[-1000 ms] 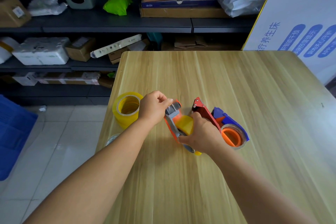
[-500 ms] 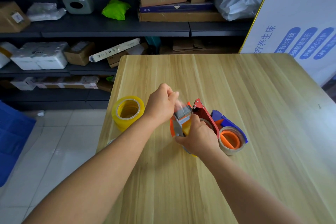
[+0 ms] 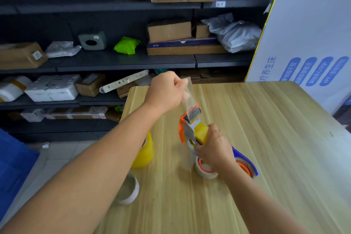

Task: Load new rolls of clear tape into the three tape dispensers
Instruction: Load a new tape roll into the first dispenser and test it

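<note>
The step in hand appeared to be threading: the right hand gripped the orange dispenser, raised off the surface, while the left hand's fingers pinched the clear tape end drawn up beyond its roller. The next move would likely call for seating and cutting that strip at the blade. Behind the right hand, a blue dispenser was largely hidden, and a third could not be made out.

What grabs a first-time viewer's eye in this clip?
Mid-table, the left hand pinches a strip of clear tape drawn up from the orange dispenser, which the right hand grips. A yellow tape roll stands near the table's left edge, partly behind the left forearm.
</note>
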Tool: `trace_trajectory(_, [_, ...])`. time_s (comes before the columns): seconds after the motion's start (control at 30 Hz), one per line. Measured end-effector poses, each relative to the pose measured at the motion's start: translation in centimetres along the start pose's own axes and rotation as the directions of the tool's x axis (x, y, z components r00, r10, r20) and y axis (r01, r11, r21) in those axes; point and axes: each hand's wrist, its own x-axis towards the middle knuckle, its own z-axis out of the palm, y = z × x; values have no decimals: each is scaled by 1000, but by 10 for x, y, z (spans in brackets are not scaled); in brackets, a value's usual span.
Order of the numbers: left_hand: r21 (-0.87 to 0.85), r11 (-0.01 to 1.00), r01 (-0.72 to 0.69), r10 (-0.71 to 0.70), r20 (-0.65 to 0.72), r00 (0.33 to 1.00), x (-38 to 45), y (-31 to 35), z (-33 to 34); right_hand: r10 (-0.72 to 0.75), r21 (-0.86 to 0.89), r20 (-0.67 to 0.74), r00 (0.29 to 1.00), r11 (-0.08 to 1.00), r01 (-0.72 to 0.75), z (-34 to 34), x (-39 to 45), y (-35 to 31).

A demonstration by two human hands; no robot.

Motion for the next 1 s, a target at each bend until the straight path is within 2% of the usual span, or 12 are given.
trace_trajectory(0.13, [-130, 991, -21, 15, -46, 999, 7, 18, -14, -14, 81, -13, 1000, 997, 15, -8, 3, 6])
trace_trajectory(0.4, [-418, 908, 17, 31, 108, 994, -5, 53, -14, -107, 149, 37, 994, 984, 100, -27, 10, -23])
trace_trajectory(0.5, [-380, 924, -39, 82, 97, 992, -6, 59, -13, -119, 165, 65, 991, 981, 107, -27, 15, -34])
trace_trajectory(0.67, [-236, 967, -99, 105, 13, 994, -3, 48, -22, -120, 102, 25, 992, 988, 117, -18, 13, -21])
trace_trajectory(0.8, [-277, 960, -44, 52, 23, 998, -3, 37, -27, -86, 57, 48, 995, 995, 83, -17, 11, 0])
trace_trajectory(1.0, [-324, 945, -47, 39, -29, 999, 2, 38, -36, -51, 152, 31, 998, 987, 46, -8, 5, 14])
